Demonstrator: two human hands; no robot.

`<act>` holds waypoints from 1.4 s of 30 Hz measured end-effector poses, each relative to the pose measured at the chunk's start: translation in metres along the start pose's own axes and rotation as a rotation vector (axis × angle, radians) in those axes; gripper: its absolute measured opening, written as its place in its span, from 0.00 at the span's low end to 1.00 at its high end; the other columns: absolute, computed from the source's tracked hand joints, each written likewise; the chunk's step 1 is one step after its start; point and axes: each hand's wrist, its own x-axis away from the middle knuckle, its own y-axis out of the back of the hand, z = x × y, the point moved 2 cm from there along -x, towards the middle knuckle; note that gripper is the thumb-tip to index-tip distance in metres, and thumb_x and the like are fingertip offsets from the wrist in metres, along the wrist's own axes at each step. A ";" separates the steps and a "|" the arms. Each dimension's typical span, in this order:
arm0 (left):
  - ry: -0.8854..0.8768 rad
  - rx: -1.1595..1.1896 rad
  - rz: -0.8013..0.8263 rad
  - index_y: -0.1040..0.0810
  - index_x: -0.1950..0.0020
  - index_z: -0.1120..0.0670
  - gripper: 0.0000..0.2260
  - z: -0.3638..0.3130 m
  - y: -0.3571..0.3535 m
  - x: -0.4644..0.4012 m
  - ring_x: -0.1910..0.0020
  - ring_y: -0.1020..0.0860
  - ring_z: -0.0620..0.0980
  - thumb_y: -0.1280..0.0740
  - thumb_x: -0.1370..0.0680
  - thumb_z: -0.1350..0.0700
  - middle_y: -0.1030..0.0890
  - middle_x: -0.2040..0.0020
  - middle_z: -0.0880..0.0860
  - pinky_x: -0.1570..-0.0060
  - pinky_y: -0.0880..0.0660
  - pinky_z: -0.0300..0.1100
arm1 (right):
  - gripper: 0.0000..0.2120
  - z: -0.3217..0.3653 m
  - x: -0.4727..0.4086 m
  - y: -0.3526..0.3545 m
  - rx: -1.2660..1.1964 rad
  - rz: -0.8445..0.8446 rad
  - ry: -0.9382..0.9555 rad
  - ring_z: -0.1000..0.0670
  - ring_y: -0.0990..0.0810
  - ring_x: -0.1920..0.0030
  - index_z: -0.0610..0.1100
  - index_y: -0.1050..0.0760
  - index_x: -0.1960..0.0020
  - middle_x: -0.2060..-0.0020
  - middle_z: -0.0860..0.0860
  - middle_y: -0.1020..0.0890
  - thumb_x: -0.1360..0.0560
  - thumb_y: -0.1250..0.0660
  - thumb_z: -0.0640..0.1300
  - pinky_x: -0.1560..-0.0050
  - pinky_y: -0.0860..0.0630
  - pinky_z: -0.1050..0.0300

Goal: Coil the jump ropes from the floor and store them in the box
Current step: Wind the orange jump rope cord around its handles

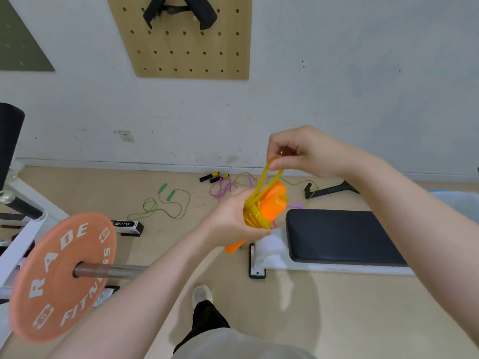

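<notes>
My left hand [232,218] grips an orange jump rope [269,206], its two orange handles bundled with yellow-orange cord wound around them. My right hand [303,152] pinches a loop of that cord above the bundle. On the floor by the wall lie a green jump rope [166,203], a purple jump rope [223,189], black-and-yellow handles [213,176] and a thin yellow-green cord [298,181]. A pale translucent box [458,200] shows at the right edge, partly hidden by my right arm.
A black padded bench [342,234] on a white frame stands right of centre. A barbell with an orange weight plate [62,275] juts in from the left. A wooden pegboard [181,47] hangs on the wall. My shoe [202,294] is on the tan floor.
</notes>
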 end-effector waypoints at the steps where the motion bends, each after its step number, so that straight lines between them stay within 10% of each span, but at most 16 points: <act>1: -0.032 0.047 -0.031 0.30 0.42 0.37 0.30 -0.004 0.007 0.001 0.50 0.26 0.37 0.21 0.38 0.53 0.26 0.50 0.39 0.54 0.30 0.26 | 0.09 -0.005 0.001 0.001 -0.131 -0.019 -0.044 0.60 0.28 0.73 0.48 0.27 0.62 0.74 0.60 0.24 0.27 0.31 0.37 0.68 0.33 0.72; 4: -0.030 0.321 -0.097 0.30 0.46 0.36 0.31 -0.009 0.022 0.004 0.56 0.23 0.30 0.23 0.43 0.55 0.22 0.51 0.40 0.57 0.28 0.25 | 0.09 -0.017 0.005 -0.009 -0.435 -0.106 -0.106 0.58 0.24 0.74 0.45 0.28 0.61 0.76 0.55 0.21 0.26 0.34 0.33 0.68 0.26 0.67; 12: 0.010 0.942 -0.320 0.26 0.42 0.37 0.30 -0.009 0.005 0.000 0.47 0.21 0.60 0.24 0.40 0.56 0.23 0.40 0.59 0.55 0.21 0.55 | 0.11 -0.018 0.016 -0.059 -0.650 -0.483 -0.104 0.57 0.22 0.64 0.48 0.27 0.53 0.62 0.52 0.25 0.23 0.39 0.32 0.59 0.22 0.64; 15: 0.113 1.084 -0.459 0.26 0.42 0.42 0.22 -0.016 -0.002 -0.012 0.52 0.21 0.58 0.28 0.29 0.62 0.22 0.45 0.59 0.55 0.21 0.55 | 0.14 -0.020 0.016 -0.069 -0.365 -0.560 -0.138 0.54 0.27 0.62 0.47 0.23 0.42 0.63 0.54 0.28 0.25 0.38 0.36 0.57 0.28 0.61; 20: 0.231 1.114 -0.490 0.26 0.40 0.56 0.14 -0.013 -0.006 -0.021 0.62 0.19 0.50 0.32 0.26 0.62 0.20 0.55 0.57 0.62 0.21 0.44 | 0.15 -0.016 0.012 -0.075 -0.079 -0.550 -0.212 0.53 0.31 0.61 0.40 0.23 0.41 0.61 0.49 0.29 0.25 0.40 0.32 0.62 0.35 0.73; 24: 0.310 1.079 -0.484 0.23 0.49 0.54 0.08 -0.006 -0.010 -0.031 0.61 0.20 0.51 0.29 0.27 0.58 0.19 0.57 0.56 0.60 0.22 0.46 | 0.18 -0.012 0.011 -0.086 -0.008 -0.490 -0.290 0.49 0.31 0.63 0.39 0.23 0.43 0.61 0.47 0.33 0.27 0.46 0.41 0.64 0.37 0.59; 31: 0.406 0.933 -0.594 0.30 0.40 0.50 0.18 0.017 -0.016 -0.047 0.62 0.20 0.46 0.29 0.26 0.55 0.21 0.54 0.51 0.67 0.22 0.40 | 0.16 -0.039 -0.013 -0.106 -0.186 -0.425 -0.365 0.49 0.31 0.59 0.43 0.22 0.41 0.61 0.44 0.31 0.23 0.42 0.33 0.63 0.43 0.60; 42: 0.456 0.723 -0.297 0.47 0.26 0.45 0.42 0.050 -0.010 -0.147 0.40 0.25 0.54 0.27 0.34 0.47 0.30 0.34 0.54 0.42 0.26 0.50 | 0.22 -0.100 -0.058 -0.106 -0.414 -0.278 -0.635 0.46 0.31 0.40 0.43 0.31 0.37 0.45 0.44 0.27 0.30 0.34 0.44 0.46 0.32 0.58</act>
